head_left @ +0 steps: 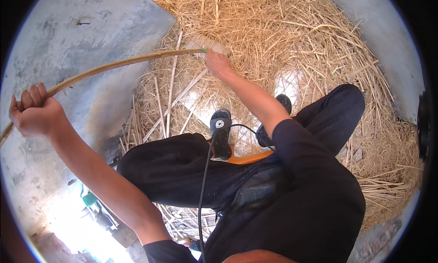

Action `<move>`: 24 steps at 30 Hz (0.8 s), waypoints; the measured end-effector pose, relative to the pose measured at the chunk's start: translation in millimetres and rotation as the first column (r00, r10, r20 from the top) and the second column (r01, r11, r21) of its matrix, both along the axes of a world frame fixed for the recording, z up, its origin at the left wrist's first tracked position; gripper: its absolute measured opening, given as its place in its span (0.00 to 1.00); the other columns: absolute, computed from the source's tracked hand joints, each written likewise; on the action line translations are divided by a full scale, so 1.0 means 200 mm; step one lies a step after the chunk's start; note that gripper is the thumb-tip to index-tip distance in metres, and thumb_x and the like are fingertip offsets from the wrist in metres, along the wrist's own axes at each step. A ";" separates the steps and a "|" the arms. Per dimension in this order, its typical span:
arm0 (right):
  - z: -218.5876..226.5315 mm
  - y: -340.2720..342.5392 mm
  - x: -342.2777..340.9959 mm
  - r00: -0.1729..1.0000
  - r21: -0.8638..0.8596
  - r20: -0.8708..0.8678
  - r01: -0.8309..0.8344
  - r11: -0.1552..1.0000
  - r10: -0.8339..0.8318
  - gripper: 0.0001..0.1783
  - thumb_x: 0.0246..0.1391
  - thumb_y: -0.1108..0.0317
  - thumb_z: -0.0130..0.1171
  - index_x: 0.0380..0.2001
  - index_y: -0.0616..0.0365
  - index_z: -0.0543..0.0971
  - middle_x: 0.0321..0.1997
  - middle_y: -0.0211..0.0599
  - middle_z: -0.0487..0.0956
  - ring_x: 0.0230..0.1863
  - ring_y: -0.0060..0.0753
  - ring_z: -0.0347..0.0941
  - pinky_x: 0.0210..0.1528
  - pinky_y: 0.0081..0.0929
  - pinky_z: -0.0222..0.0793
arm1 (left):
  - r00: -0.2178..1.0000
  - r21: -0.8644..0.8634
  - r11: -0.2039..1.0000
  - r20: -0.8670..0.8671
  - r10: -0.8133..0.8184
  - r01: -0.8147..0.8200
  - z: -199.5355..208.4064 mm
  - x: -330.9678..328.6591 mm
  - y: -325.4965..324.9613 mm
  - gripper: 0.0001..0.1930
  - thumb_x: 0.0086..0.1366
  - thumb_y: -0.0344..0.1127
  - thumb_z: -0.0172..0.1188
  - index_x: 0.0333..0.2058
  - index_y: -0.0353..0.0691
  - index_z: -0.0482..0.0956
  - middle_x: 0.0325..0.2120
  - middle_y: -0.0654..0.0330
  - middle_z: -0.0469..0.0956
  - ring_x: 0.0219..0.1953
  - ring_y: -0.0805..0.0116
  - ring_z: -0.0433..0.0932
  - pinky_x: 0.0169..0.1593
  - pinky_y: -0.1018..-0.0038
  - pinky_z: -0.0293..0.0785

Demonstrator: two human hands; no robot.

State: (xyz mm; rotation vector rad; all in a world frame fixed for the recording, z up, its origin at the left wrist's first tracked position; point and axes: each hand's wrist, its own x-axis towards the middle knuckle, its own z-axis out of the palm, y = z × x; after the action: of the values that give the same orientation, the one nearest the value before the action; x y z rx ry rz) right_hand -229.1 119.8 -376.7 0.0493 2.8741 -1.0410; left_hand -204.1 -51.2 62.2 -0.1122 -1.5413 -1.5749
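A long bamboo strip (109, 65), light brown and bowed upward, runs from the left rim to the middle of the view. My left hand (37, 110) is closed in a fist around it near the left wall. At the strip's other end is my right hand (218, 62), its fingers closed around a small green-handled tool (203, 49). The tool meets or lies right beside the strip's tip. Its thin working end is too small to make out, and the fingers partly hide the handle.
Straw-like bamboo shavings (255, 30) cover the floor, with longer pale strips (171, 90) at left. Grey walls (68, 35) stand on both sides. A black cable (203, 181) crosses my lap. Below me is an orange seat (248, 159); my sandals (221, 135) rest among the shavings.
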 end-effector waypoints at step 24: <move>0.21 0.00 -0.06 0.989 -0.096 -0.149 0.008 0.995 -0.022 0.15 0.59 0.64 0.39 0.38 0.66 0.68 0.31 0.51 0.75 0.31 0.50 0.74 0.35 0.45 0.69 | 1.000 0.119 0.993 0.000 0.028 -0.028 -0.05 -0.04 -0.36 0.19 0.55 0.27 0.45 0.18 0.47 0.42 0.12 0.67 0.39 0.16 0.73 0.37 0.21 0.72 0.39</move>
State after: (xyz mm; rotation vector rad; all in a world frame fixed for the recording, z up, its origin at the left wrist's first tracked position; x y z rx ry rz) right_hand -240.8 119.4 -334.8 -0.0141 2.9552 -1.2331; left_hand -211.6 -122.8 52.9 -0.0250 -1.4379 -1.6394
